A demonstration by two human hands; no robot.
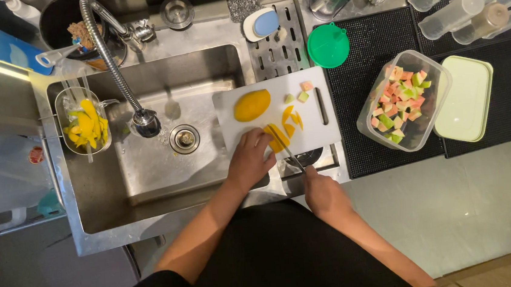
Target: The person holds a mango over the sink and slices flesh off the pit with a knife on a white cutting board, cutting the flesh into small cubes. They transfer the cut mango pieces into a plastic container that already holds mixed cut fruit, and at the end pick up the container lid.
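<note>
Nearest the lens, our right hand (325, 194) is closed round the handle of a slim steel kitchen knife (294, 160), its blade angled up toward the fruit, while our left hand (250, 159) curls its fingers down on a cluster of yellow mango slices (280, 134) to pin them on the white plastic cutting board (312, 130). The board bridges the right edge of the stainless steel sink (149, 188), likely so juice drains below. A peeled, rounded yellow mango half (252, 105) waits at the board's far side, with a few pink-and-green fruit cubes (300, 92) beside it. To the right, on a black ribbed mat (355, 93), a clear rectangular tub of pink-and-green diced fruit (403, 100) sits open, its pale green lid (463, 98) touching its side. A small clear container of yellow mango strips (85, 121) hangs at the sink's left rim, within reach
</note>
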